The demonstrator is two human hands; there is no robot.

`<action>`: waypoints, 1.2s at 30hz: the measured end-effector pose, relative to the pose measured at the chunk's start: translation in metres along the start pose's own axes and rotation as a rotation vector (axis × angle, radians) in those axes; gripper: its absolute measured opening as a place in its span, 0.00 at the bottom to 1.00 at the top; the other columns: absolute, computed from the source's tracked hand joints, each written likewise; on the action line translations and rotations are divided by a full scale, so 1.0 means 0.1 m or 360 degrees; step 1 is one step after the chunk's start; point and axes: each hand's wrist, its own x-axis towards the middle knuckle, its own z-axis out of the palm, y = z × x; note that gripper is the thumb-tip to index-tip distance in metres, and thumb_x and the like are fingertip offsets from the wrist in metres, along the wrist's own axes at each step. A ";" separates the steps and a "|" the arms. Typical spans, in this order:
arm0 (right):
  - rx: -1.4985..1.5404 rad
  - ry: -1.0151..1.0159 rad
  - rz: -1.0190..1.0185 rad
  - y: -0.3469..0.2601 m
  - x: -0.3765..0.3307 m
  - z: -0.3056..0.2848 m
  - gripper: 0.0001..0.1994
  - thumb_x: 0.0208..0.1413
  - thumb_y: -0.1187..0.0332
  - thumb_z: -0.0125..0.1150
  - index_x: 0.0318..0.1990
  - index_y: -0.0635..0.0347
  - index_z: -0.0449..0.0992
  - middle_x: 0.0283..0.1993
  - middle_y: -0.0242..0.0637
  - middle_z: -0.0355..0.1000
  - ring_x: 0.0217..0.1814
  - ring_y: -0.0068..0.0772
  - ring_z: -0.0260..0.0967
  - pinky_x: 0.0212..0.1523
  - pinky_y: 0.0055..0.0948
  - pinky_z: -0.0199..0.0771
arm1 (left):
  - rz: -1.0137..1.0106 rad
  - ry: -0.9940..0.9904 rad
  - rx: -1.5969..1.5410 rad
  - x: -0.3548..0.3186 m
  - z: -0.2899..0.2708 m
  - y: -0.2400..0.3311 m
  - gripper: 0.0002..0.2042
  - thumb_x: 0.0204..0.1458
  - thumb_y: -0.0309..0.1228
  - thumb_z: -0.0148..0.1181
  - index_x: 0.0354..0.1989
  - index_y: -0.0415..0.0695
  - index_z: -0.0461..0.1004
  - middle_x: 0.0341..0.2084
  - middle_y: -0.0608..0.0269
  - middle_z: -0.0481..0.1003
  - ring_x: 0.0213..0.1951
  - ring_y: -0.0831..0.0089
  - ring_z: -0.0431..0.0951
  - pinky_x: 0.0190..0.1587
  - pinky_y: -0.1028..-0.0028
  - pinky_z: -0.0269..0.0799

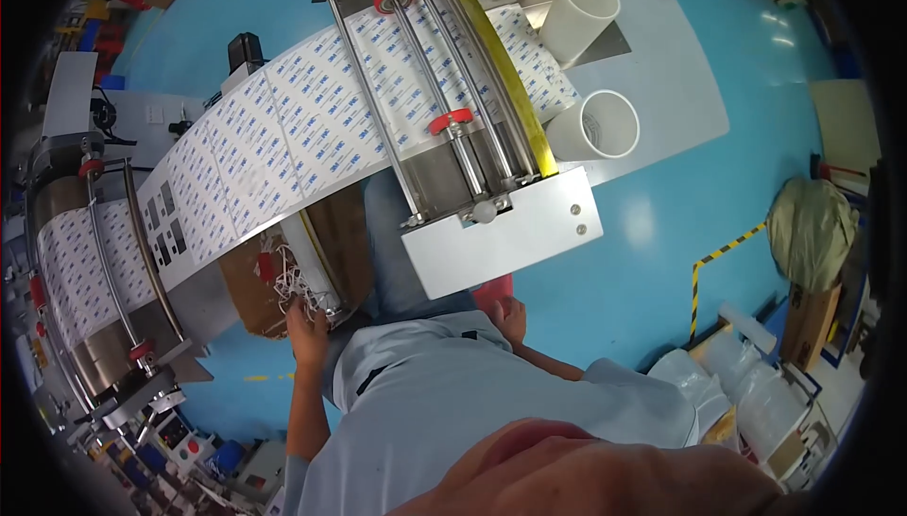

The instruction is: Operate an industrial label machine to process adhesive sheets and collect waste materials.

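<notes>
My left hand [304,325] reaches down into a brown cardboard box [248,301] under the machine. Its fingers lie at the lower edge of a tangle of white and red waste strips [282,272], beside a white frame edge [316,261]. Whether it grips them is hidden. My right hand [512,316] hangs below the machine's white end plate [515,237], next to a red object [491,289], fingers loosely curled. A wide white web with small blue marks [302,129] runs across the machine's rollers above both hands.
Steel roller bars with red collars [452,121] and a yellow strip [505,72] cross the web. Two white tubes [595,124] lie on a grey table at right. There is a second roller frame [113,280] at left. Bags and boxes [812,232] stand on the blue floor.
</notes>
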 end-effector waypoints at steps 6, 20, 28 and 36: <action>0.0001 -0.0037 -0.0083 0.00 0.03 -0.04 0.19 0.48 0.57 0.59 0.43 0.59 0.70 0.42 0.49 0.67 0.45 0.53 0.63 0.44 0.44 0.66 | 0.0118 -0.0064 0.0468 -0.01 0.08 0.19 0.23 0.46 0.30 0.59 0.52 0.38 0.63 0.41 0.46 0.67 0.42 0.51 0.70 0.46 0.61 0.66; 0.0062 -0.0105 -0.0127 0.39 -0.06 0.20 0.22 0.42 0.59 0.63 0.47 0.52 0.69 0.48 0.46 0.65 0.47 0.51 0.63 0.45 0.44 0.66 | 0.0030 -0.0450 0.0231 0.12 0.27 0.17 0.16 0.46 0.29 0.58 0.43 0.37 0.67 0.33 0.48 0.73 0.33 0.57 0.74 0.37 0.64 0.70; -0.0022 0.0037 -0.0229 0.34 -0.12 0.19 0.23 0.41 0.61 0.64 0.47 0.52 0.69 0.48 0.45 0.65 0.47 0.50 0.64 0.44 0.42 0.67 | 0.0076 -0.0548 0.0069 0.12 0.30 0.26 0.13 0.46 0.28 0.56 0.40 0.37 0.70 0.33 0.49 0.75 0.36 0.58 0.77 0.38 0.65 0.71; 0.0009 0.0025 -0.0224 0.10 -0.03 0.02 0.24 0.41 0.62 0.65 0.48 0.53 0.69 0.48 0.45 0.65 0.48 0.51 0.63 0.45 0.43 0.66 | -0.0125 -0.0473 -0.0160 0.10 0.31 0.19 0.17 0.43 0.31 0.61 0.42 0.39 0.70 0.37 0.51 0.76 0.40 0.56 0.77 0.41 0.65 0.72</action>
